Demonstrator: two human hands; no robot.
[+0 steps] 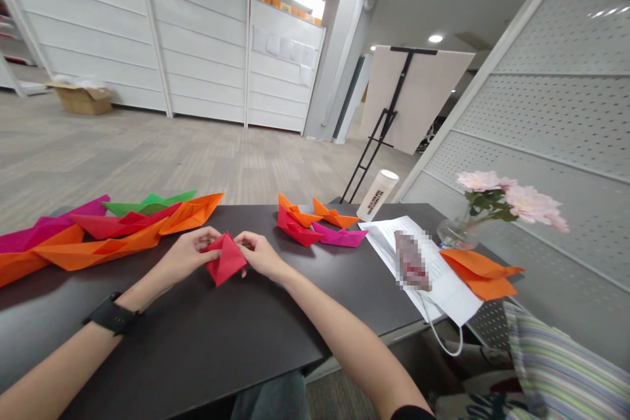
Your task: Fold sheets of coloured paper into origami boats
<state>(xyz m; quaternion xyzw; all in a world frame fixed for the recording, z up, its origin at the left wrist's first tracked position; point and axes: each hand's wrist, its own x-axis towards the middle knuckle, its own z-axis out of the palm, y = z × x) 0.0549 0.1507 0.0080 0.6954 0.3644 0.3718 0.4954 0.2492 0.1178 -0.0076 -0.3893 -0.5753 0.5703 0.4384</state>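
A folded red paper piece (226, 262), diamond-shaped with a point toward me, is held just above the dark table (207, 335). My left hand (197, 249) pinches its left side, thumb on the near face. On its right side, my right hand (256, 254) grips the edge, with some fingertips behind the paper. Folded paper boats lie to the left, among them an orange boat (103, 251), a green boat (150, 203) and a magenta boat (54, 226). Beyond my right hand sit smaller boats, including a red one (298, 230) and a magenta one (339, 236).
A white cylinder (378, 195) stands at the table's far edge. Farther right are printed sheets (455, 289), a glass vase (455, 233) with pink flowers, an orange folded paper (482, 272) and a white cord (445, 341). A perforated panel (551, 125) borders the right side.
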